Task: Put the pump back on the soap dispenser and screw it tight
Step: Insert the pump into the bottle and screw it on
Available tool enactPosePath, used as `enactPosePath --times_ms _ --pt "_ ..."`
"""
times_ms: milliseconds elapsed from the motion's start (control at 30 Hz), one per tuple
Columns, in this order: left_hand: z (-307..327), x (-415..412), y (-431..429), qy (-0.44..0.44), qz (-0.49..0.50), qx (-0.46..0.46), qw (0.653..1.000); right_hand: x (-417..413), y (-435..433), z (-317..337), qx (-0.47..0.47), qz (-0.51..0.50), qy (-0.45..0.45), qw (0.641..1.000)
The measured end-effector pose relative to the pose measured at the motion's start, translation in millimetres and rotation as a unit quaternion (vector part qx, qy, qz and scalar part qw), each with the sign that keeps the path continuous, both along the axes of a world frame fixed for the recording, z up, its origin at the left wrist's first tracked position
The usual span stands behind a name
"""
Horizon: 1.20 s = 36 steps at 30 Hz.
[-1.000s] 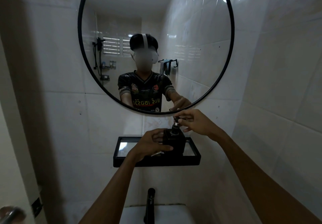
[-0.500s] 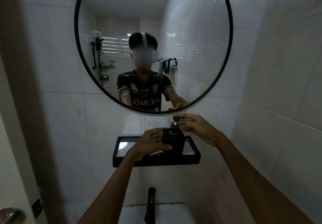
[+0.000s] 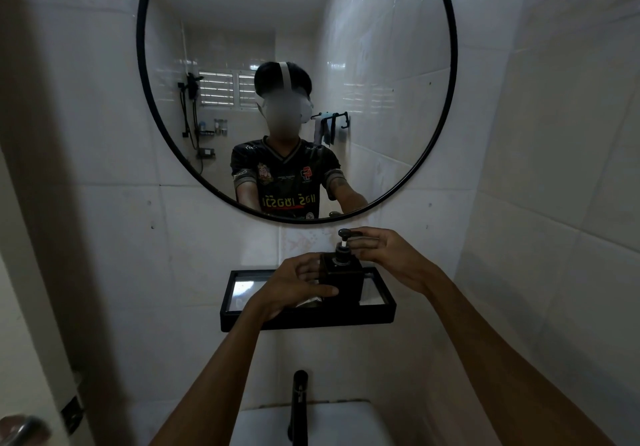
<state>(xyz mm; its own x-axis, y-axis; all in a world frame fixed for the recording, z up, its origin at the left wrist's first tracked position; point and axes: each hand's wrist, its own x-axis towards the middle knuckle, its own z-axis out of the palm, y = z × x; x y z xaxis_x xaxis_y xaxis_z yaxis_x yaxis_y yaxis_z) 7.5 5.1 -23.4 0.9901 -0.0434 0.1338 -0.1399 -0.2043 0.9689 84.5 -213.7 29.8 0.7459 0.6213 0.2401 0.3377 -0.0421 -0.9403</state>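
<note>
The black square soap dispenser (image 3: 341, 281), standing on the black wall shelf (image 3: 308, 319), is gripped by the closed left hand (image 3: 294, 284). The pump (image 3: 343, 246) is seated in its neck, the collar pinched by the right hand (image 3: 391, 255). The body should be braced while the collar is turned squarely. The contents cannot be seen.

Both forearms reach forward, left hand (image 3: 294, 284) curled in a grasp, right hand (image 3: 391, 255) pinching with its fingertips.
</note>
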Motion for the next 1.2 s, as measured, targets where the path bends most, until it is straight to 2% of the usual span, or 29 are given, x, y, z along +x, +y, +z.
enactPosePath --times_ms 400,833,1200 --pt "-0.3 0.6 0.9 0.003 0.006 0.006 1.000 5.0 1.2 -14.9 0.035 -0.026 0.009 0.999" --pt "-1.5 3.0 2.3 0.010 0.011 0.011 1.000 9.3 0.1 -12.0 0.027 0.000 0.011 1.000" --pt "-2.4 4.3 3.1 0.014 0.013 0.017 1.000 13.4 0.0 -7.4 -0.037 0.015 -0.002 0.999"
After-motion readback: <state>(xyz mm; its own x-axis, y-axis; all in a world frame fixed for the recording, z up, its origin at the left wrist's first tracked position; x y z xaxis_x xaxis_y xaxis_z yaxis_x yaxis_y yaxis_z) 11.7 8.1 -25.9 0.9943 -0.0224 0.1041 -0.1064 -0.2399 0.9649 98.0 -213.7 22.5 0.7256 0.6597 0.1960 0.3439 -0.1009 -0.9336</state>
